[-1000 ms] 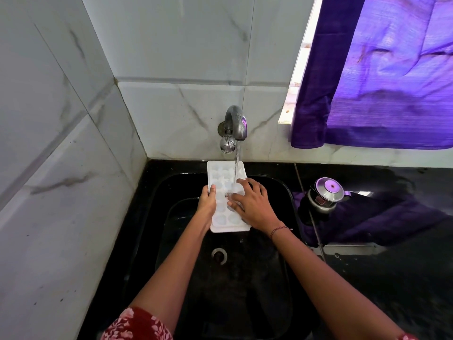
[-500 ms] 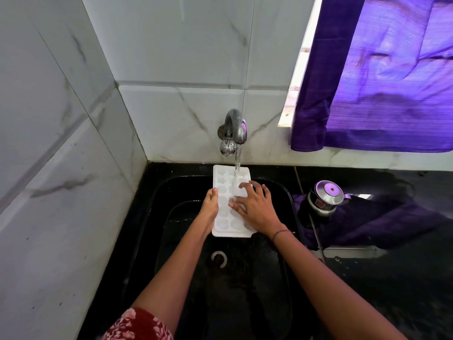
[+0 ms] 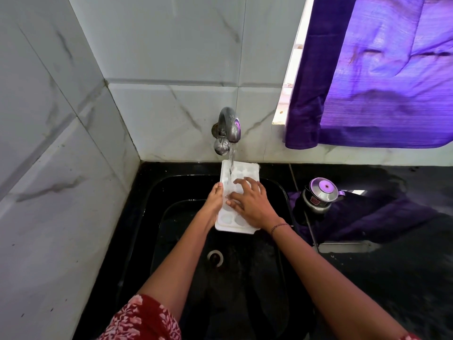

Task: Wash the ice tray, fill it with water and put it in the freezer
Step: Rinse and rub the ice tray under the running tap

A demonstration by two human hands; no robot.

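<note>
Under the tap (image 3: 229, 126), your left grip (image 3: 215, 200) clamps the ice tray (image 3: 230, 219) edge, right grip (image 3: 252, 204) spread flat: rub every cell.

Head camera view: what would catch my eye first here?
A white ice tray is held under the running tap above the black sink, the left hand gripping its left edge and the right hand spread on top. At upper right hangs a bright purple curtain.

The ice tray (image 3: 246, 171) is white, the sink (image 3: 157, 192) black, the curtain (image 3: 382, 69) purple. The wall tiles (image 3: 171, 45) are white with grey streaks. The sleeve (image 3: 144, 320) is red with white flowers.
</note>
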